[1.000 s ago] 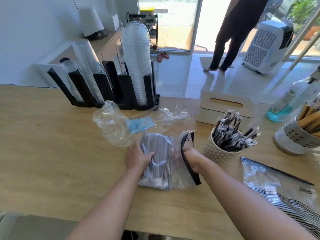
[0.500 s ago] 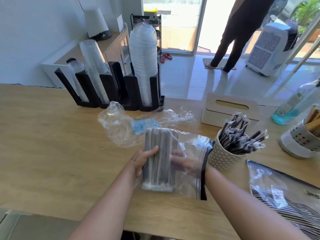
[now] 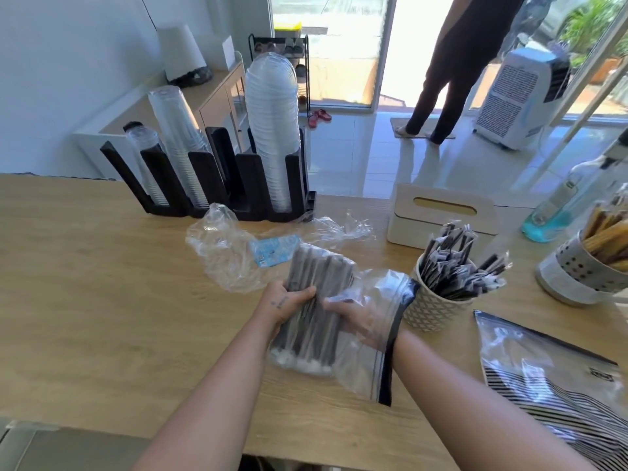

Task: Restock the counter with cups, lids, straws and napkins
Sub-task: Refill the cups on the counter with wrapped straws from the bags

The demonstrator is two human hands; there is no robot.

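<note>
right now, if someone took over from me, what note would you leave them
Left hand grips the straw bundle. Right hand is inside the zip bag, holding the same bundle.
Done: cups and lids stand in the black rack; the straw cup holds straws.
Left: get the bundle out and into the straw cup; a second straw bag waits on the right; the napkin box shows no napkin at its slot.
</note>
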